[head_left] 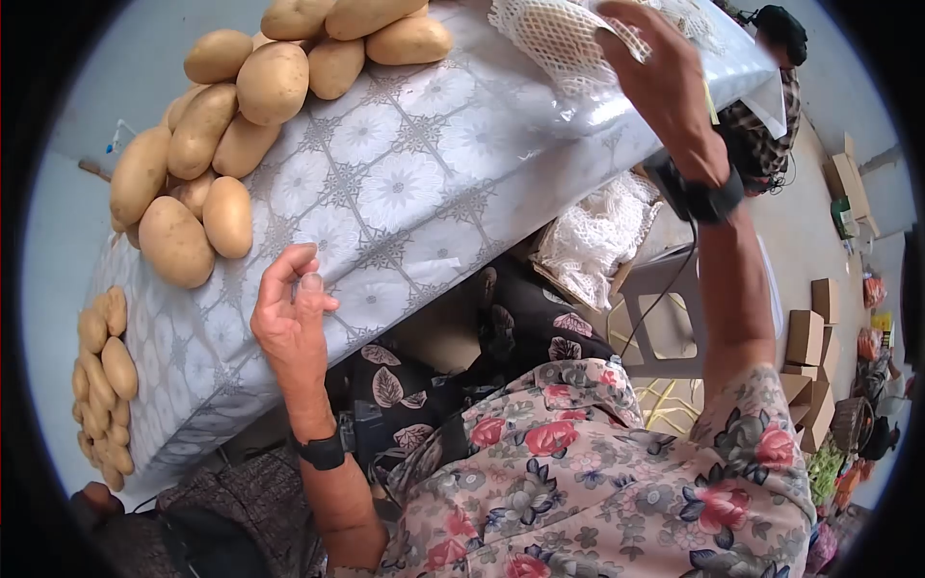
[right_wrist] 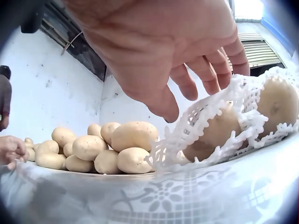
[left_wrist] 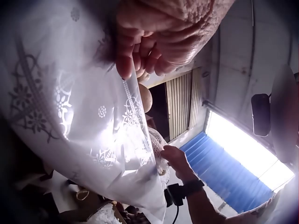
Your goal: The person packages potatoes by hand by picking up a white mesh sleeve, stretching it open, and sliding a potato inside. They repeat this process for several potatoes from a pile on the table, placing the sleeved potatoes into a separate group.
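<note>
On the patterned tablecloth (head_left: 409, 188): bare potatoes (head_left: 273, 82) heaped toward the person's left, netted potatoes (head_left: 549, 34) well apart from them toward the right.
Right hand (head_left: 674, 82): over the netted potatoes, thumb and fingers apart, gripping nothing; whether the fingertips touch the mesh (they overlap it in both the head and right wrist views) I cannot tell.
Left hand (head_left: 292, 328): beside the table's near edge, fingers loosely bent, with nothing visible in them.
White mesh: around at least two potatoes in the right wrist view, the nearer one (right_wrist: 212, 133) and the farther one (right_wrist: 278, 102), both lying on the cloth.
Covered so far: only those few, judging by what shows; their exact number is hidden behind the hand.
Left bare: the whole main heap, plus a smaller pile (head_left: 106, 376) by the far left end, so most seem to be without nets.
Spare nets (head_left: 602, 236): a tangled white mass in a box below the table edge, apparently plenty.
</note>
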A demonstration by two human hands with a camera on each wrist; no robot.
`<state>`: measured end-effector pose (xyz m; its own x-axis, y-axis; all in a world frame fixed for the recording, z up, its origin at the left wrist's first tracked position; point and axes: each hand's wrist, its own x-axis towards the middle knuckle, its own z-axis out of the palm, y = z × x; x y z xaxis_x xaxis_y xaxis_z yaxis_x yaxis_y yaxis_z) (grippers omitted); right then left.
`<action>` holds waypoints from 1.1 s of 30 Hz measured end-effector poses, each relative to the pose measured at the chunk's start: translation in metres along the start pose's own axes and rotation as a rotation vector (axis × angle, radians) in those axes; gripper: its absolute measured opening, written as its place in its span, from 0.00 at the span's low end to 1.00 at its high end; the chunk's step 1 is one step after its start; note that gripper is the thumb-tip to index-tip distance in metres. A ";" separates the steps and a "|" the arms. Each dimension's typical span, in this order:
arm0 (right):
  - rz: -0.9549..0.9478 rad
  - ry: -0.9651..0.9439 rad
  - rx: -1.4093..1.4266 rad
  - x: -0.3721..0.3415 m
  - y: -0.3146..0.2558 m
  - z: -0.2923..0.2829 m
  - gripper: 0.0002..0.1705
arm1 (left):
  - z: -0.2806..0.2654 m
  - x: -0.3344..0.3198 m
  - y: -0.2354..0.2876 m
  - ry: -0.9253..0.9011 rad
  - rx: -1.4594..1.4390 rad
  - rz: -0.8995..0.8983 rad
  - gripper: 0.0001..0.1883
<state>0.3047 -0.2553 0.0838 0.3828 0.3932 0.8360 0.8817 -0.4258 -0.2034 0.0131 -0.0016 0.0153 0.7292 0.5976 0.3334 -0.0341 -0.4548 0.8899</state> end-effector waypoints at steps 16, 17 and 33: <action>0.806 -0.327 0.252 -0.220 0.015 0.004 0.22 | 0.003 -0.015 0.011 -0.044 -0.104 0.053 0.15; 0.972 -0.254 0.439 -0.206 0.006 -0.009 0.21 | 0.004 -0.016 0.012 -0.062 -0.128 0.068 0.14; 0.813 -0.388 1.126 -0.092 -0.145 0.009 0.17 | 0.060 -0.048 0.032 -0.539 -0.538 -0.316 0.25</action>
<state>0.1446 -0.2226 0.0321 0.7638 0.6293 0.1434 0.0616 0.1500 -0.9868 0.0178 -0.0845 0.0092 0.9826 0.1830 -0.0314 0.0052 0.1419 0.9899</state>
